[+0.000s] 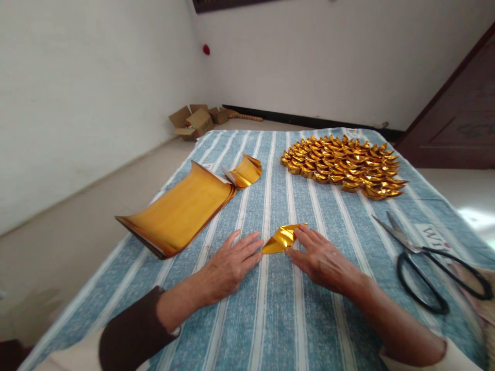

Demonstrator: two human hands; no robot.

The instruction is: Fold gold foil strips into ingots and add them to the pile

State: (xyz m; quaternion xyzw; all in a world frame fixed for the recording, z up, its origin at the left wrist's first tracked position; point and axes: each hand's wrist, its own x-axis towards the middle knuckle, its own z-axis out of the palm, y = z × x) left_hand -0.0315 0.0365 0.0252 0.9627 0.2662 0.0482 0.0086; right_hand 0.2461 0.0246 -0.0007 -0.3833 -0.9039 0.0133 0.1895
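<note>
A small piece of shiny gold foil paper (pixel 283 238), folded into a slanted shape with pointed ends, lies on the striped tablecloth in front of me. My right hand (pixel 319 256) grips its right side, with fingertips on the upper right and the thumb at the lower edge. Flat on the cloth to the left rests my left hand (pixel 234 263), its fingers stretched out. Those fingertips come close to the paper's left point; whether they touch it I cannot tell.
A curved stack of gold sheets (pixel 181 206) and a smaller curled gold stack (pixel 246 171) lie at left. Many folded gold ingots (pixel 340 164) cover the back right. Black-handled scissors (pixel 415 248) lie open at right. Cardboard boxes (pixel 193 123) sit on the floor beyond the table.
</note>
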